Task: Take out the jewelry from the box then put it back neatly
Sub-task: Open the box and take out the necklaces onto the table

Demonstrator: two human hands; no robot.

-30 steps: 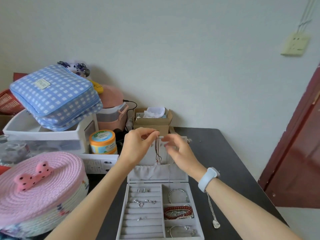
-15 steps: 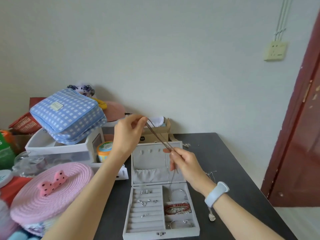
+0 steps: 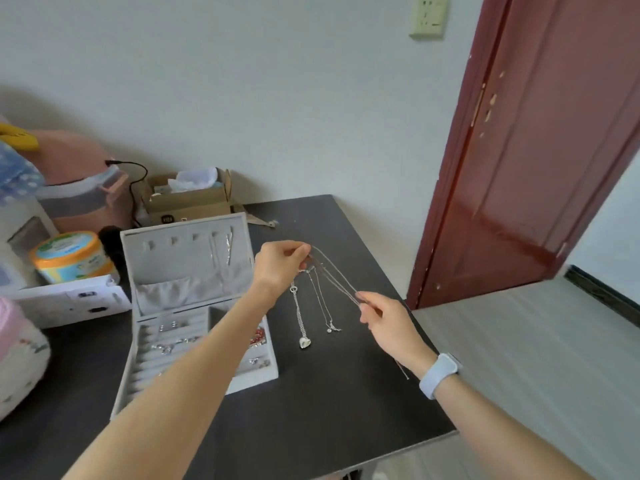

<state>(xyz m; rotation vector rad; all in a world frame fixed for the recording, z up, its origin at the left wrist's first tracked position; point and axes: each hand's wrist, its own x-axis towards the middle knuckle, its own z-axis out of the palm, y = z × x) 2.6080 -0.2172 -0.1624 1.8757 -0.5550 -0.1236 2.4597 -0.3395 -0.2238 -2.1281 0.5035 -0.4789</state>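
Still the taking-out step: the left hand [image 3: 282, 263] and right hand [image 3: 384, 320] each pinch an end of a thin reddish cord necklace [image 3: 337, 275] stretched between them above the dark tabletop [image 3: 346, 393], beside two silver chain necklaces [image 3: 301, 317]; next, likely lowering it alongside, straight.

Dark table [image 3: 346, 403]: open grey jewelry box [image 3: 194, 306] is set left of centre; two silver necklaces [image 3: 313, 313] are laid just beside it; cardboard box [image 3: 187, 202] at back edge
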